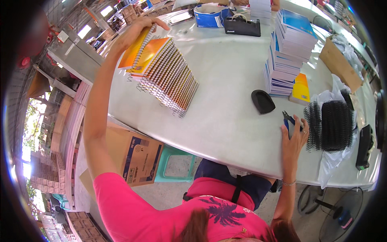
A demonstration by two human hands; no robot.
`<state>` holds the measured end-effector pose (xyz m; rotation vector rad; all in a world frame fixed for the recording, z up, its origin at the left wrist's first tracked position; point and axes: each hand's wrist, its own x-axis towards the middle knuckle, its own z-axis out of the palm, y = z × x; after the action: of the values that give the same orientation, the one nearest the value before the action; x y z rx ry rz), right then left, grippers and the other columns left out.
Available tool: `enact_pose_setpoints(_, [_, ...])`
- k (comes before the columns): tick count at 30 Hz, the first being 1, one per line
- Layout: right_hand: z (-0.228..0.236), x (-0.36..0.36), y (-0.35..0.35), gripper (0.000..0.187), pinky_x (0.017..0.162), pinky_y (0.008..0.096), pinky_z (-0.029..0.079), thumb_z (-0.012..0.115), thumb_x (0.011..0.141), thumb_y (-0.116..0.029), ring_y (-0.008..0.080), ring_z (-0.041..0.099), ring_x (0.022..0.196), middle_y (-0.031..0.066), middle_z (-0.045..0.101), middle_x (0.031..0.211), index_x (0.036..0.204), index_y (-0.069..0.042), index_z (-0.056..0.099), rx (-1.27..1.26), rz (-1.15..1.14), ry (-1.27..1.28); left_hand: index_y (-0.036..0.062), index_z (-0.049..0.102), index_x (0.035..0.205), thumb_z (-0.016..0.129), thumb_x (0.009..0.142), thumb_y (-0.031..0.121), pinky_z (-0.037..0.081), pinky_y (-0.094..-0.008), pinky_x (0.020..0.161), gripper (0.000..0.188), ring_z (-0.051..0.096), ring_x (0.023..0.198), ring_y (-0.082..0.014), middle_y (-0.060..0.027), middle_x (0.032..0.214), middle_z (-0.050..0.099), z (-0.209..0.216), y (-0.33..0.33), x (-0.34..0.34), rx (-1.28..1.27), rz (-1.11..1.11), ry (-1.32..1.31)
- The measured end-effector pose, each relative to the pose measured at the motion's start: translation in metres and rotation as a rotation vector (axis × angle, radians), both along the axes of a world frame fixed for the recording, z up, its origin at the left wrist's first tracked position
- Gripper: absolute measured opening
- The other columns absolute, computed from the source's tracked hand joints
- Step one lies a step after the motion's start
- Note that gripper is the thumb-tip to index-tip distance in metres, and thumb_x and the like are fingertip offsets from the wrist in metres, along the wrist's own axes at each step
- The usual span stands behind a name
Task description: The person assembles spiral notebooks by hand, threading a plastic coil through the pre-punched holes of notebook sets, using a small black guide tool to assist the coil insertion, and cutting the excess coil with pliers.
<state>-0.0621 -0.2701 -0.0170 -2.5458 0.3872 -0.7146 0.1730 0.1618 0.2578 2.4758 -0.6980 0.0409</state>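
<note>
A tall stack of spiral-bound notebooks (171,76) with orange covers and metal coils stands on the left part of the table. On top, my left hand (141,29) grips a yellow-orange spiral notebook (136,50) by its coiled edge, and the notebook lies tilted against the stack. My right hand (295,139) rests near the front edge at the right. Its thumb and fingers close around the blue handles of small cutting pliers (287,117), whose dark jaws point away from me. A black, rounded, shallow piece (263,101) lies just beyond the pliers.
A high stack of white-paged books with blue covers (288,52) stands far right, beside a yellow book (300,88). Black binding coils (336,125) lie on plastic right of my hand. A tape dispenser (242,26) and blue container (209,16) are at the back. A cardboard box (141,157) sits below.
</note>
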Motion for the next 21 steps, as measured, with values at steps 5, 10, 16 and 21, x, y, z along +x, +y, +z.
enact_pose_setpoints(5, [0.004, 0.0, 0.003, 0.039, 0.109, 0.0498, 0.028, 0.068, 0.091, -0.027, 0.0351, 0.036, 0.133, 0.0187, 0.043, 0.139, 0.127, -0.013, 0.061, -0.016, 0.003, -0.036, 0.0073, 0.076, 0.101, 0.032, 0.088, 0.018, 0.037, -0.0297, 0.102, 0.047, 0.052, 0.104, -0.0199, -0.0099, 0.121, 0.063, -0.016, -0.02, -0.006, 0.223, -0.09, 0.006])
enact_pose_setpoints(10, [0.014, 0.008, -0.009, 0.035, 0.108, 0.0492, 0.03, 0.07, 0.089, -0.022, 0.0353, 0.039, 0.131, 0.0169, 0.044, 0.139, 0.124, -0.016, 0.064, 0.001, 0.001, -0.059, 0.0088, 0.077, 0.098, 0.038, 0.094, 0.027, 0.035, -0.0336, 0.099, 0.043, 0.049, 0.103, -0.0224, -0.0077, 0.1, 0.046, -0.041, -0.026, -0.005, 0.084, -0.045, -0.092])
enact_pose_setpoints(16, [0.029, 0.042, -0.052, 0.032, 0.101, 0.0503, 0.037, 0.073, 0.084, -0.022, 0.0368, 0.048, 0.123, 0.0158, 0.053, 0.13, 0.116, -0.017, 0.069, -0.06, -0.042, -0.224, 0.0066, 0.072, 0.098, 0.039, 0.094, 0.037, 0.032, -0.0332, 0.098, 0.045, 0.046, 0.102, -0.0241, -0.0097, 0.104, 0.046, -0.046, -0.026, 0.01, 0.134, -0.155, -0.159])
enact_pose_setpoints(21, [0.051, 0.095, -0.083, 0.032, 0.095, 0.0471, 0.044, 0.07, 0.086, -0.028, 0.0403, 0.055, 0.114, 0.0204, 0.062, 0.116, 0.116, -0.016, 0.07, -0.014, -0.091, -0.182, 0.0024, 0.071, 0.1, 0.041, 0.092, 0.036, 0.034, -0.0322, 0.095, 0.046, 0.046, 0.104, -0.0237, -0.0105, 0.11, 0.048, -0.04, -0.011, 0.0, 0.151, -0.106, -0.051])
